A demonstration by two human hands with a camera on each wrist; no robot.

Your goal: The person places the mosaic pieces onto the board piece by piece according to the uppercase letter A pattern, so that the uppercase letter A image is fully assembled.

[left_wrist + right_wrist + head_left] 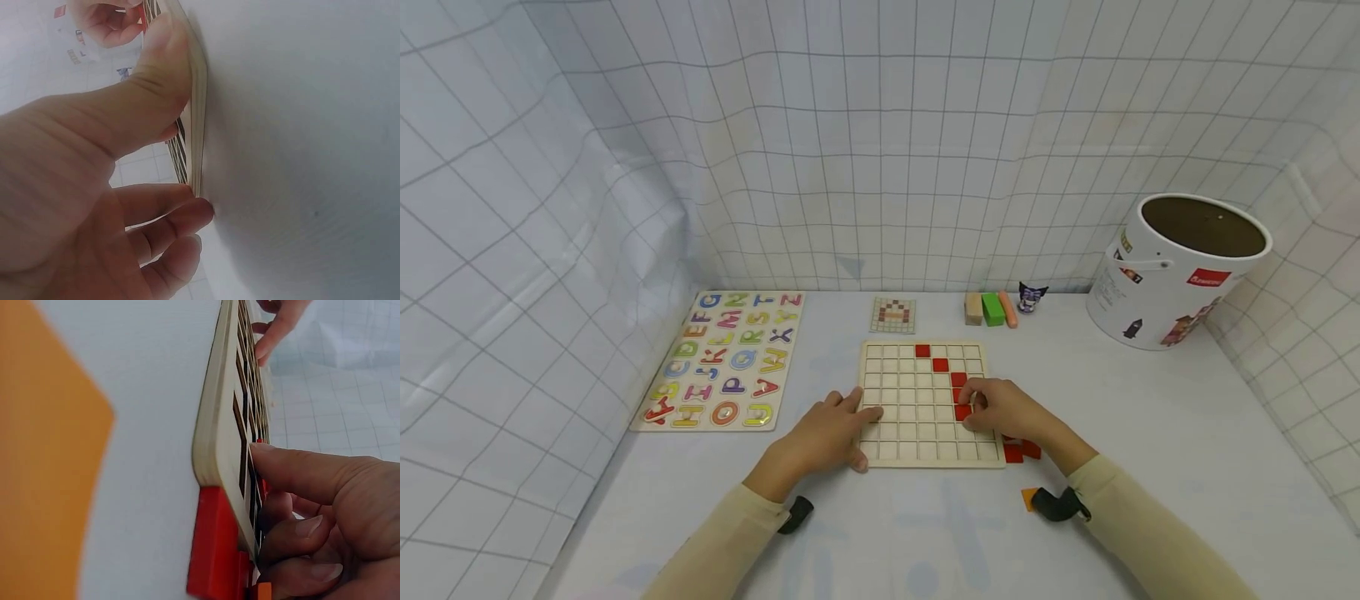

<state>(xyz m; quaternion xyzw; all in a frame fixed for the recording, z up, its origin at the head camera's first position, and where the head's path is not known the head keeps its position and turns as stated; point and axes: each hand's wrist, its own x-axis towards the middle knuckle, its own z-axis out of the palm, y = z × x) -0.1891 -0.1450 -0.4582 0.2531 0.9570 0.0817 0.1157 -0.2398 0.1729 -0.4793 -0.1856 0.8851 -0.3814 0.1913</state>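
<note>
A wooden grid board (898,464) lies flat on the table. Several red square tiles (922,351) sit in its cells, stepping down toward the right. My right hand (1011,410) is over the board's right side, its thumb and index finger pinching a red tile (962,412) at a cell. My left hand (827,433) rests on the board's left edge, index finger lying on the grid and thumb by the near corner. In the left wrist view, the left thumb (164,69) touches the board's rim. Loose red tiles (1013,453) lie beside the near right corner, partly under the right hand.
An alphabet puzzle board (715,362) lies at the left. Behind the grid are a small pattern card (893,316), wooden and green blocks (993,310), an orange stick (1007,309) and a small figure (1031,297). A white bucket (1157,292) stands back right; an orange piece (1028,499) lies near the right wrist.
</note>
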